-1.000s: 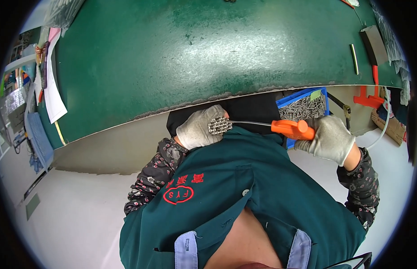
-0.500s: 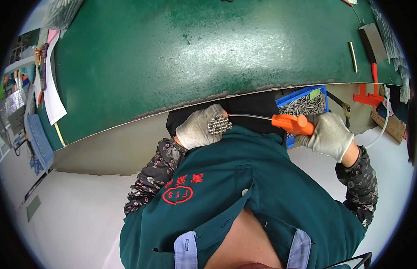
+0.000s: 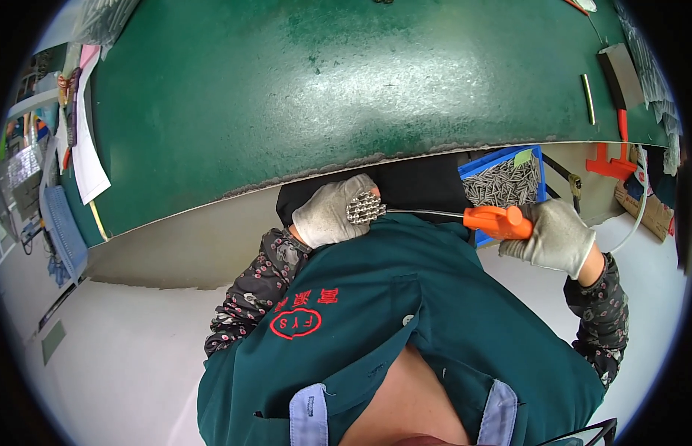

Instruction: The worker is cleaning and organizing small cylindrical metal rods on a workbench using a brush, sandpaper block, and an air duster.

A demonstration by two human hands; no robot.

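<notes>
My left hand (image 3: 330, 214), in a grey glove, is closed around a bundle of short metal rods (image 3: 364, 208) whose round ends face right. My right hand (image 3: 558, 236), also gloved, grips the orange handle of a thin-shafted tool (image 3: 496, 221). The tool's steel shaft runs left and its tip touches the rod bundle. Both hands are held just below the front edge of the green worktable (image 3: 346, 82), above my lap and my dark green apron.
A blue bin (image 3: 502, 182) full of metal rods sits under the table edge beside my right hand. On the table's right side lie a dark flat block (image 3: 622, 65) and a brass rod (image 3: 587, 98). Papers (image 3: 86, 149) hang at the left. Pale floor lies below.
My right hand and the orange-handled tool have shifted slightly; the tip stays against the rod bundle in my left hand, which has barely moved.
</notes>
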